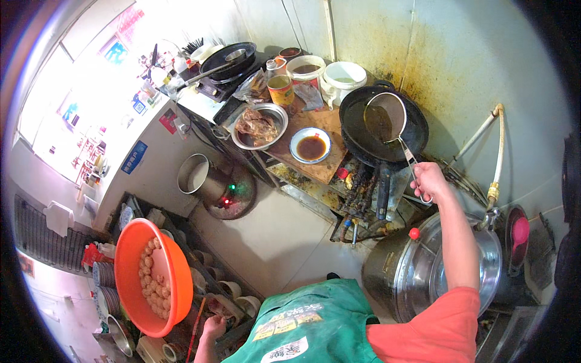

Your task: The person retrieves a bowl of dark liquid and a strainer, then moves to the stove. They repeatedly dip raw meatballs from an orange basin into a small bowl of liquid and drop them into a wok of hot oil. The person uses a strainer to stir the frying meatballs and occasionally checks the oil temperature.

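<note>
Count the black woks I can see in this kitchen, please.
2. One black wok sits on the burner, under the wire strainer held by the right hand. Another wok sits on the far stove. Others may be hidden.

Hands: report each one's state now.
Left hand: low by the shelf beside the orange basin; grip cannot be told.
Right hand: closed on the strainer handle.

My right hand holds the strainer over the black wok. My left hand grips the orange basin with dough balls.
</note>
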Demonstrator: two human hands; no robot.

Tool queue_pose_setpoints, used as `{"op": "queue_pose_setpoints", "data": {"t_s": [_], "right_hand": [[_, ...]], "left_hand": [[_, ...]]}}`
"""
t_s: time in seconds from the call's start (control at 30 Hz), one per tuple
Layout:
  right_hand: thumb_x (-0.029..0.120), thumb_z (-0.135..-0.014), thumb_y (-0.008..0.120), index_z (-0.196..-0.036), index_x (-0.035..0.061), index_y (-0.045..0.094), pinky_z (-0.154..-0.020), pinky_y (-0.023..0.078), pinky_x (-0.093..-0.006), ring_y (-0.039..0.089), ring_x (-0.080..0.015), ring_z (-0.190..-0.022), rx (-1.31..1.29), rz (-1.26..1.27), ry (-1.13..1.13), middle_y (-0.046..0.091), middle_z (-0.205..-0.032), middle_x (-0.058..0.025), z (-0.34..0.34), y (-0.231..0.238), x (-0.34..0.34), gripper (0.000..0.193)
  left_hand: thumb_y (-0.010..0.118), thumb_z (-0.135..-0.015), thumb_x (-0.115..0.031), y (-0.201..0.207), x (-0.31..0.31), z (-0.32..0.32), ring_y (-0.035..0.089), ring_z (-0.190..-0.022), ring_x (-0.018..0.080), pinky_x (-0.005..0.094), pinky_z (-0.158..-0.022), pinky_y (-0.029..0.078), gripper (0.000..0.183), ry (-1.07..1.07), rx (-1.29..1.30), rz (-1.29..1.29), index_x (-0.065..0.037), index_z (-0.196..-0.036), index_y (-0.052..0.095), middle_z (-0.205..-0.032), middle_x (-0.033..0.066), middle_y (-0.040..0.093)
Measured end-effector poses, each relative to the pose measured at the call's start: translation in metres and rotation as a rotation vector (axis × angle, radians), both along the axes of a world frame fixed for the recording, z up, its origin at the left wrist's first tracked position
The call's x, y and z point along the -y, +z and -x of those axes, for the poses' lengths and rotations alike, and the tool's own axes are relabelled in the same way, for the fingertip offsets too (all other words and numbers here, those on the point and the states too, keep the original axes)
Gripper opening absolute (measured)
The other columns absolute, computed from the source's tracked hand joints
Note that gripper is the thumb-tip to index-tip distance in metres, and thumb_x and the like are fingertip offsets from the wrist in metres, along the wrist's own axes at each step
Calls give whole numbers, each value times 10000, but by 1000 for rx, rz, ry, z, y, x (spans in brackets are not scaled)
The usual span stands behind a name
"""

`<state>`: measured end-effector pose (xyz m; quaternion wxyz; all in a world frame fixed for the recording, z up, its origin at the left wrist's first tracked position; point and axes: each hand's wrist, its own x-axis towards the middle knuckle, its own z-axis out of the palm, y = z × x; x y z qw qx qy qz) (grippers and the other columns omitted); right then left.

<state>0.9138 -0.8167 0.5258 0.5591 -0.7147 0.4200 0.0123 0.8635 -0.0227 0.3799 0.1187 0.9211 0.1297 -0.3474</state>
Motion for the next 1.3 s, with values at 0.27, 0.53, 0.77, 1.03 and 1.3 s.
{"op": "queue_pose_setpoints", "data": {"t_s": [0.27, 0.53, 0.77, 1.03, 1.3], "right_hand": [[224, -1040, 441, -1173, 63, 516, -297, 319, -253, 525, -122, -451, 84, -342, -26, 606, -742, -81, -6, 4, -12, 221], [244, -1034, 481, -1199, 81, 530, -306, 350, -247, 545, -116, -463, 246, -529, -69, 628, -753, -70, 9, -7, -19, 237], [258, -1039, 469, -1199, 84, 529, -303, 347, -252, 543, -113, -455, 295, -538, -89, 633, -753, -70, 22, 1, -19, 244], [240, -1046, 431, -1261, 65, 556, -315, 325, -268, 533, -114, -439, 217, 49, -146, 615, -699, -61, 25, 24, 12, 305], [166, -953, 530, -971, 29, 599, -735, 499, -540, 647, -432, -826, -219, 1260, 116, 673, -864, -240, 32, 2, 58, 155]], "left_hand": [[550, -916, -326, -30, -15, -2, 676, -967, 349, 434, -829, 510, 347, 9, 49, 122, -31, -1043, 680, -957, 233, 690], [559, -929, -335, -40, -18, -4, 682, -978, 327, 419, -833, 512, 347, 79, 66, 77, -35, -1045, 688, -971, 188, 712], [545, -926, -358, -61, -43, 0, 678, -978, 340, 418, -840, 510, 382, 100, -11, 74, -23, -1037, 690, -979, 191, 714], [537, -910, -348, -73, -44, 7, 677, -971, 365, 425, -842, 508, 394, 32, 27, 77, -11, -1041, 693, -962, 228, 701], [556, -909, -286, -57, -7, 14, 699, -869, 292, 389, -780, 520, 359, 169, 131, 295, 34, -986, 700, -868, 189, 725]]}}
